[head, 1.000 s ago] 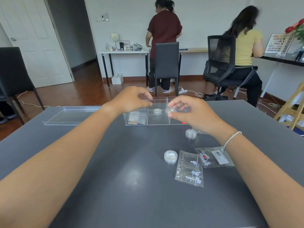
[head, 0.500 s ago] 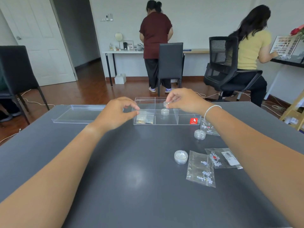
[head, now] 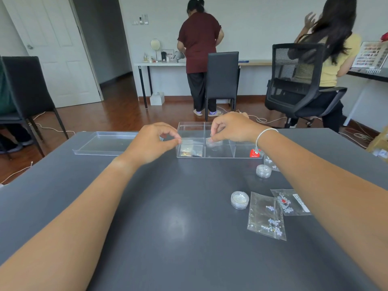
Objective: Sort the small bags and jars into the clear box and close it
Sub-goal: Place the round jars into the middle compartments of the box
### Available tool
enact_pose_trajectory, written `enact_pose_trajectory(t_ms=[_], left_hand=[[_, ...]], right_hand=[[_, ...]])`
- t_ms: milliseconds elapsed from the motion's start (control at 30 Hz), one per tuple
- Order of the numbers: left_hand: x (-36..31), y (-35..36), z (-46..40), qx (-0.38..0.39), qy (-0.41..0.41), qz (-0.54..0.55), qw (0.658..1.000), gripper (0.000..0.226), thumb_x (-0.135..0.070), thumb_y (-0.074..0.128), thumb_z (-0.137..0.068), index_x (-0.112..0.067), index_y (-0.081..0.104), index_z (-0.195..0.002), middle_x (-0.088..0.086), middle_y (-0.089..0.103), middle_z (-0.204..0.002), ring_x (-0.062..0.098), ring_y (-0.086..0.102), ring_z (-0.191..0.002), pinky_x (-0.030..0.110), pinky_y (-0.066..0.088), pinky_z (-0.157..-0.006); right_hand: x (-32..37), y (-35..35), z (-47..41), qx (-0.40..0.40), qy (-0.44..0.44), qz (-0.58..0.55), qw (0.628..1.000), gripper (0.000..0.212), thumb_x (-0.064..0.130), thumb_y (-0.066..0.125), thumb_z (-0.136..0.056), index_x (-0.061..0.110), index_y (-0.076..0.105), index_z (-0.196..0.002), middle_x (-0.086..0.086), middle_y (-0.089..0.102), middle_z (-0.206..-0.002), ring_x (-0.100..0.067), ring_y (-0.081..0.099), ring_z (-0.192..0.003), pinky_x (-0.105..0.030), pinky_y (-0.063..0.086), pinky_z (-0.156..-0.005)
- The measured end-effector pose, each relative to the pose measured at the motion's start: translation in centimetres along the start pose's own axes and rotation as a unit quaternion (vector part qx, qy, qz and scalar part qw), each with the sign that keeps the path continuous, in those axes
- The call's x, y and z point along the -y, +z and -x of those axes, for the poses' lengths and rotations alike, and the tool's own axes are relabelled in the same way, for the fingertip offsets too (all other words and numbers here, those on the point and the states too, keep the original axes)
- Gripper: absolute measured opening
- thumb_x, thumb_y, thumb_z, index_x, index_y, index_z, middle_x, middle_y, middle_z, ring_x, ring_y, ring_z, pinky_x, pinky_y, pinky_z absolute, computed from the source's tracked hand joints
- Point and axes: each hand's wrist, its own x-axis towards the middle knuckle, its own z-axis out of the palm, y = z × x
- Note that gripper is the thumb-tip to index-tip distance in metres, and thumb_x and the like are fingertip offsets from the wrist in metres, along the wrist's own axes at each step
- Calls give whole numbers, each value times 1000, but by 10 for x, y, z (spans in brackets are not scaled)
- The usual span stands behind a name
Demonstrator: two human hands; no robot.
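From my head camera, my left hand (head: 154, 141) pinches the left wall of the clear box (head: 218, 154), thumb and forefinger closed on its rim. My right hand (head: 232, 128) hangs over the middle compartments, fingertips curled together; whether a jar sits between them I cannot tell. A small bag (head: 191, 150) lies in the near-left compartment. The lid (head: 98, 143) lies left of the box. On the grey table (head: 163, 227) wait two jars (head: 239, 199) (head: 263, 170) and two bags (head: 266, 216) (head: 290, 202)
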Motion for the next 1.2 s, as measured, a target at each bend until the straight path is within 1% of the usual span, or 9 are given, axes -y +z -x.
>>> enact_pose_trajectory(t_ms=[167, 300, 467, 567, 667, 767, 833, 933, 1200], left_hand=[[-1, 0, 1, -6, -8, 6, 1000, 15, -22, 69, -77, -33, 66, -67, -16, 62, -89, -11, 53, -79, 0, 36, -72], [-3, 1, 1, -3, -9, 5, 1000, 14, -20, 68, -77, -31, 67, -69, -17, 62, -88, -11, 53, -81, 2, 37, -73], [-6, 2, 2, -3, -9, -4, 1000, 19, -20, 67, -78, -35, 64, -66, -20, 61, -87, -16, 51, -81, 4, 38, -70], [-9, 3, 2, -8, -8, -21, 1000, 13, -22, 67, -78, -33, 65, -73, -13, 62, -91, -4, 53, -86, 14, 37, -77], [-17, 5, 1, -27, 17, -68, 997, 9, -24, 66, -79, -30, 67, -86, -9, 60, -99, 14, 52, -99, 24, 35, -87], [-35, 13, 3, -38, 56, -73, 995, 14, -27, 65, -78, -31, 67, -91, -12, 59, -100, 14, 48, -99, 25, 33, -85], [-49, 21, 8, -9, 83, -42, 996, 14, -27, 67, -77, -32, 67, -90, -11, 60, -98, 5, 49, -91, 18, 32, -80], [-66, 35, 20, 106, 92, 14, 990, 14, -27, 70, -75, -32, 68, -88, -9, 63, -95, -4, 50, -82, 5, 32, -69], [-85, 51, 36, 294, 68, 44, 952, 28, -44, 74, -66, -46, 65, -92, -16, 64, -95, 0, 46, -75, 7, 36, -62]], right_hand=[[-3, -5, 8, -37, 4, -27, 999, 19, 38, 67, -75, 20, 68, -80, 3, 72, -97, -13, 55, -98, -34, 21, -90], [-8, -13, 29, -98, -17, -85, 991, 16, 34, 68, -75, 18, 70, -78, 7, 70, -90, -8, 53, -92, -38, 28, -101], [-24, -17, 71, -142, -33, -116, 983, 7, 27, 69, -76, 21, 67, -72, 22, 60, -74, 5, 46, -81, -14, 34, -75], [-33, -16, 92, -140, -43, -126, 981, 7, 24, 71, -74, 22, 66, -70, 16, 62, -74, 8, 47, -79, -1, 32, -68], [-42, -10, 107, -108, -38, -102, 988, 7, 28, 71, -74, 23, 67, -75, 11, 66, -77, -4, 46, -83, -12, 36, -76], [-49, -4, 114, -72, -30, -84, 993, 12, 34, 71, -73, 28, 65, -81, 8, 67, -85, -12, 46, -89, -29, 39, -84], [-51, -2, 116, -52, -24, -69, 996, 15, 38, 71, -72, 33, 64, -85, 12, 64, -88, -9, 44, -91, -31, 36, -88], [-56, -1, 117, -39, -8, -60, 997, 19, 41, 70, -72, 36, 63, -89, 17, 61, -89, -3, 42, -89, -30, 33, -88], [-62, -2, 118, -11, 28, -76, 997, 13, 39, 70, -72, 39, 62, -83, 21, 57, -83, -4, 45, -86, -32, 36, -87]])
